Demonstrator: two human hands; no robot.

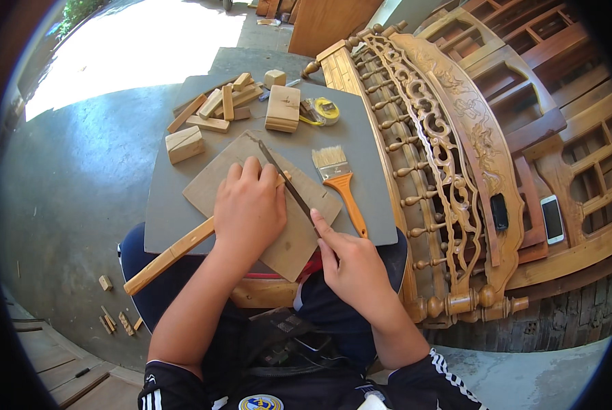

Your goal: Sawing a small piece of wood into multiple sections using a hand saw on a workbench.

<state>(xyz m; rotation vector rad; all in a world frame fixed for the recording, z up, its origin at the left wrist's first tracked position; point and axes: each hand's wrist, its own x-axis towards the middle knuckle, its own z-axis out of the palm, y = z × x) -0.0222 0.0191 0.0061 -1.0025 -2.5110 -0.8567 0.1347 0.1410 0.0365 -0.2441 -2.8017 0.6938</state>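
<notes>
My left hand [250,205] is closed round a long wooden stick [169,257], pressing it down on a thin brown board [203,179]. The stick's far end pokes out past my fingers. In my right hand [350,263] is a narrow dark file [296,194], its handle end hidden by my fingers. The file slants away to the far left and crosses the stick's far end; whether the two touch I cannot tell. Right of the board lies a paintbrush [347,195] with an orange handle and pale bristles.
On the grey tabletop [164,198] lie several wood offcuts [228,102], wooden blocks [283,108] and a yellow tape measure [325,111]. Carved wooden panels [480,130] lean close on the right, with a white phone [552,219] on them. Wood scraps [126,322] lie on the floor at left.
</notes>
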